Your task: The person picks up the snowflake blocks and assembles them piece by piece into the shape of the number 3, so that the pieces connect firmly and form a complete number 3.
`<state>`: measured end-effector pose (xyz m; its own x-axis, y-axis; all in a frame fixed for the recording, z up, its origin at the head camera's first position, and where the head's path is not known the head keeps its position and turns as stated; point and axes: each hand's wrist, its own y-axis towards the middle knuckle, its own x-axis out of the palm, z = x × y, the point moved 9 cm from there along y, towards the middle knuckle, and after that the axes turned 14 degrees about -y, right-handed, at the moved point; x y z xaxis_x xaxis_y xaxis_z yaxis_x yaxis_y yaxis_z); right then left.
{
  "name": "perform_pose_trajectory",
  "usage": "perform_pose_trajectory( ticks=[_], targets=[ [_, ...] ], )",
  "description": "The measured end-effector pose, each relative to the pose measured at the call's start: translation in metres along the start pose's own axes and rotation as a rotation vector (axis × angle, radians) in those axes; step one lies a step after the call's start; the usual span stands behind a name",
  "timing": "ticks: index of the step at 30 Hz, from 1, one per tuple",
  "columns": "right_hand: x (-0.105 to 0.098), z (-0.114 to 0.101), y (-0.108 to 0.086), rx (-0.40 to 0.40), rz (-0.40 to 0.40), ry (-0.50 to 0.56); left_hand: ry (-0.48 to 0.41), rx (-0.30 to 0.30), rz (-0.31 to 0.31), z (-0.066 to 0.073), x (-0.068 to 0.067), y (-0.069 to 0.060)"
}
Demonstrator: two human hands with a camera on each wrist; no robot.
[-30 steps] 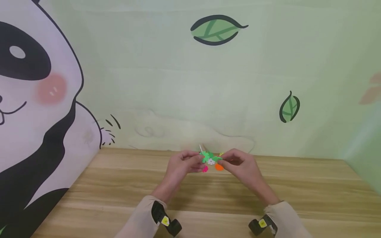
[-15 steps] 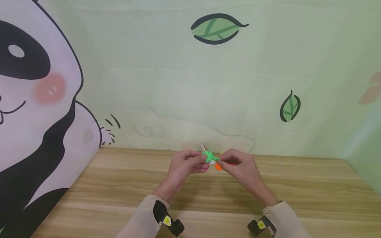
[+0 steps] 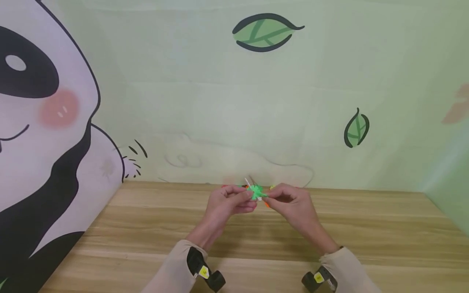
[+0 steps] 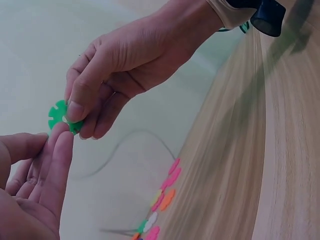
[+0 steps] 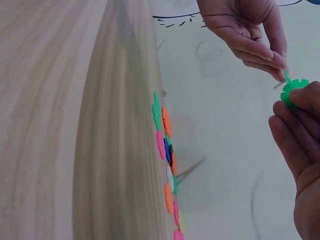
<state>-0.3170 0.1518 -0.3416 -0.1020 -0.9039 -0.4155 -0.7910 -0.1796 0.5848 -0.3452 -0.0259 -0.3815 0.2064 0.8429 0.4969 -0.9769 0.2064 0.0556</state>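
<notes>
In the head view both hands meet above the back of the table. My left hand pinches a green notched building disc between thumb and fingers. My right hand pinches a second green notched disc, its notches plain in the left wrist view. The left hand's disc shows nearly edge-on in the right wrist view, against the right hand's one. The two discs touch; whether their slots are engaged I cannot tell. Fingers cover much of both.
Several coloured notched discs lie along the table's back edge, among them a green one, an orange one and a pink one. A pale printed cloth rises directly behind the wooden table.
The two green discs have come together between my fingertips, and my right hand has shifted slightly left. The left hand keeps its grip in nearly the same place.
</notes>
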Motion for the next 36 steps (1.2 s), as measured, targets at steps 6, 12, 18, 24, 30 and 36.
perform_pose_trajectory(
  ticks=[6,12,18,24,30,36],
  targets=[
    [0.000,-0.002,0.000,-0.002,0.011,0.009,-0.007,0.010,-0.005,0.002,0.001,-0.001],
    [0.005,-0.006,0.002,-0.093,0.003,-0.009,0.040,0.043,-0.007,0.007,-0.001,-0.002],
    [0.012,-0.011,0.004,-0.146,-0.036,-0.037,0.100,0.094,0.000,0.012,-0.006,-0.002],
    [0.021,-0.003,0.005,-0.054,-0.156,-0.104,0.141,0.151,0.071,0.015,-0.014,-0.003],
    [0.005,0.025,0.011,0.050,-0.130,-0.234,0.161,0.154,0.095,0.017,-0.020,-0.003],
    [-0.021,0.058,0.021,0.181,-0.098,-0.415,0.196,0.144,0.067,0.017,-0.023,-0.003]
  ],
)
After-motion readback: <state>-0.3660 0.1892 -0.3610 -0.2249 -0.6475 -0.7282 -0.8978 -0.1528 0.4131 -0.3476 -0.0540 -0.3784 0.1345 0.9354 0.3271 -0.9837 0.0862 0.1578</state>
